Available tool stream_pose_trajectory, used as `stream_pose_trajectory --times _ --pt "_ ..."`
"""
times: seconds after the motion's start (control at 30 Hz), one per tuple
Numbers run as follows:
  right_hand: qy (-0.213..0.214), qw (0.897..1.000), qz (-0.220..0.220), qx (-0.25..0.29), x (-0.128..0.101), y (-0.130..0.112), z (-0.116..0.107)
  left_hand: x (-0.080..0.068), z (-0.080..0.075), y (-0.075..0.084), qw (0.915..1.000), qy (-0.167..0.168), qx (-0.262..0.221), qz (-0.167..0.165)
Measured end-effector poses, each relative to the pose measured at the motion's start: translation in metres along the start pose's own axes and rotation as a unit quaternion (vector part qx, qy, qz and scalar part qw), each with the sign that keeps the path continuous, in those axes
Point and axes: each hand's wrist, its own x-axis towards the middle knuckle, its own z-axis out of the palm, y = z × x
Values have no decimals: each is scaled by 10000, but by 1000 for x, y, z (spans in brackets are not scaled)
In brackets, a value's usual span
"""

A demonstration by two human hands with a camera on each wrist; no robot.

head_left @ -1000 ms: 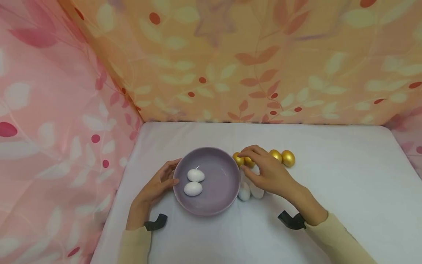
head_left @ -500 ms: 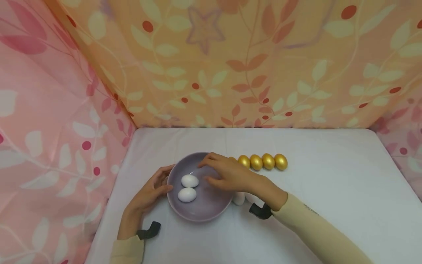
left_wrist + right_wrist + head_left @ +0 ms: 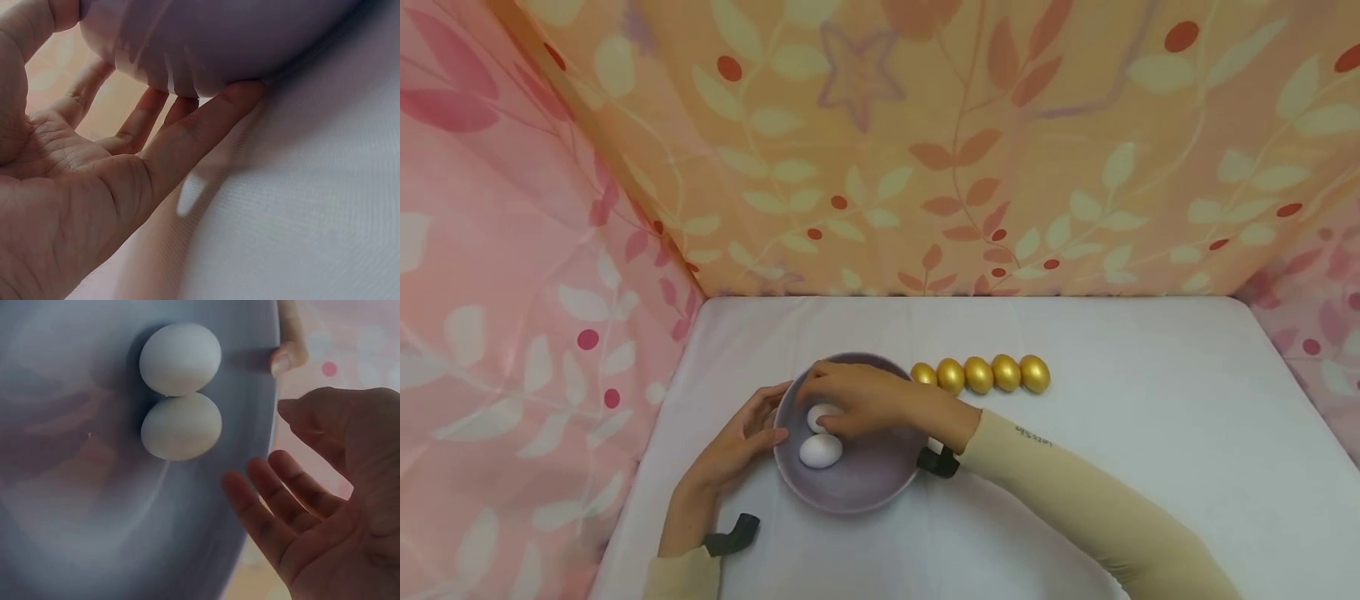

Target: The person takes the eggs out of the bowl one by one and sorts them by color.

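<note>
A mauve bowl [image 3: 868,492] stands on the white-covered table, with two white eggs [image 3: 821,451] lying side by side in its left half. My left hand [image 3: 730,450] holds the bowl's left side, thumb over the rim; in the left wrist view its fingers [image 3: 187,131] spread against the outer wall. Above the bowl, my right hand [image 3: 861,398] reaches in from the right and partly covers the farther egg in the head view. The right wrist view has that hand with fingers apart and nothing between them, both eggs [image 3: 181,425] lying beyond its fingertips.
Several gold eggs [image 3: 978,375] form a row right of the bowl toward the back. A bit of white [image 3: 934,445] shows beside my right wrist, mostly hidden. Patterned fabric walls [image 3: 850,167] border the table at the back and sides.
My right hand has moved left from beside the gold eggs to over the white eggs in the bowl. My left hand has stayed at the rim. The head view has shifted slightly.
</note>
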Motion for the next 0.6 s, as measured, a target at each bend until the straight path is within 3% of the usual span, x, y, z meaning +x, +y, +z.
stream_pose_trajectory --times 0.43,0.6 --pt "-813 9945 128 -655 30 -4 14 1 -4 1 10000 -57 -38 39" --pt "-1085 9884 411 -983 31 -4 20 0 -2 -1 9999 -93 -66 65"
